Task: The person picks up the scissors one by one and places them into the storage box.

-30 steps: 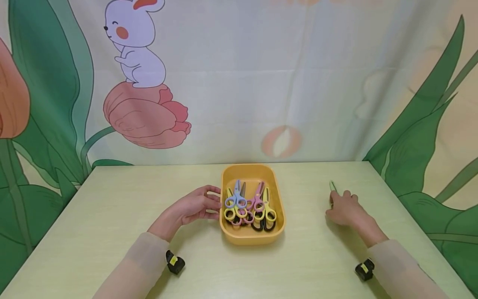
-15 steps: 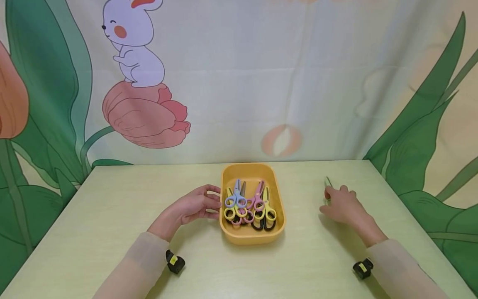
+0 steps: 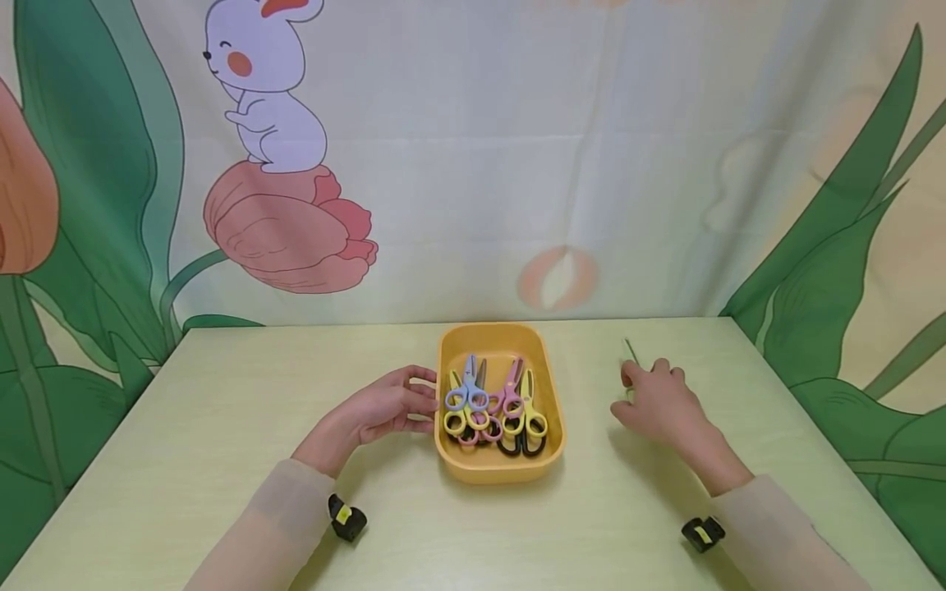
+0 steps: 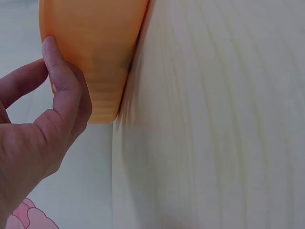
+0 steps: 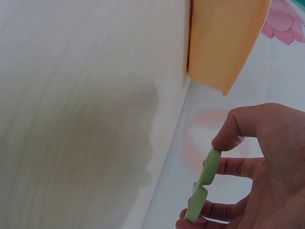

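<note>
In the head view, a yellow-orange tray (image 3: 499, 474) stands mid-table with several small scissors (image 3: 470, 386) in it, their handles blue, pink, yellow and black. My left hand (image 3: 392, 404) is at the tray's left side. The left wrist view has its fingertips touching the tray's outer wall (image 4: 105, 52) near the rim. Right of the tray, raised above the table, my right hand (image 3: 661, 408) holds green-handled scissors (image 5: 209, 167), pinched between thumb and fingers. Their thin blades (image 3: 631, 350) point away from me; the right hand covers most of the handles in the head view.
The pale wooden table (image 3: 244, 394) reaches back to a printed cloth (image 3: 458, 164) with a rabbit and tulips. A small black camera (image 3: 346, 519) sits at the left wrist, another black camera (image 3: 702, 533) at the right.
My right hand has moved left toward the tray, carrying the green scissors. The left hand and the tray have stayed in place.
</note>
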Demonstrator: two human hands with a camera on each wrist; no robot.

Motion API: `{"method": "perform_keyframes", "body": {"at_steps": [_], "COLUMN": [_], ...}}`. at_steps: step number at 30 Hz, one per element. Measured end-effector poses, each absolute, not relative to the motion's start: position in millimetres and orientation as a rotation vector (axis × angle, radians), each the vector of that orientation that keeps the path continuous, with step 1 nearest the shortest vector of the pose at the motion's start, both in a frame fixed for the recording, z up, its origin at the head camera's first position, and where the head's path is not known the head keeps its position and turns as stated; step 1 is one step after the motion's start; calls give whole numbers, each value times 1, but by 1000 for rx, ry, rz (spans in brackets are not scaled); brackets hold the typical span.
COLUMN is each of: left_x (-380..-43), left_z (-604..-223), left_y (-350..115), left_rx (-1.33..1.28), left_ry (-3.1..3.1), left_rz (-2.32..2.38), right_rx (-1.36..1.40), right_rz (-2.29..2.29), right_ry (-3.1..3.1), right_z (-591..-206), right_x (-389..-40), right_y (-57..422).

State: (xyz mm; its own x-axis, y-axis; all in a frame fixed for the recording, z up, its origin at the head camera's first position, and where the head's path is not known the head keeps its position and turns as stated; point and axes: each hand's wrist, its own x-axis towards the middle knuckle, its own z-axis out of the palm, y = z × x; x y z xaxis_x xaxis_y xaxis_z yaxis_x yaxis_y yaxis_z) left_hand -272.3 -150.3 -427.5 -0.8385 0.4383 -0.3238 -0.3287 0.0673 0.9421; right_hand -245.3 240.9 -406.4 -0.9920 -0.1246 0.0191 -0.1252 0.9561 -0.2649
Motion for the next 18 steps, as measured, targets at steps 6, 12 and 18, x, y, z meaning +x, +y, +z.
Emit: {"method": "perform_keyframes", "body": {"at_steps": [6, 12, 18], "left_x": [-272, -273, -273], "left_z": [-429, -430, -430], "left_y": [-150, -151, -152], "left_rx": [105, 112, 164], "left_ry": [1802, 1791, 1766], "left_rz": [1825, 1842, 1853], "right_rx": [247, 281, 330], "right_rz": [394, 395, 417], "right_ry": [-3061, -3037, -2999], "right_z": [-402, -397, -396], "right_x": [-241, -240, -241], "right_y": [227, 214, 202]}}
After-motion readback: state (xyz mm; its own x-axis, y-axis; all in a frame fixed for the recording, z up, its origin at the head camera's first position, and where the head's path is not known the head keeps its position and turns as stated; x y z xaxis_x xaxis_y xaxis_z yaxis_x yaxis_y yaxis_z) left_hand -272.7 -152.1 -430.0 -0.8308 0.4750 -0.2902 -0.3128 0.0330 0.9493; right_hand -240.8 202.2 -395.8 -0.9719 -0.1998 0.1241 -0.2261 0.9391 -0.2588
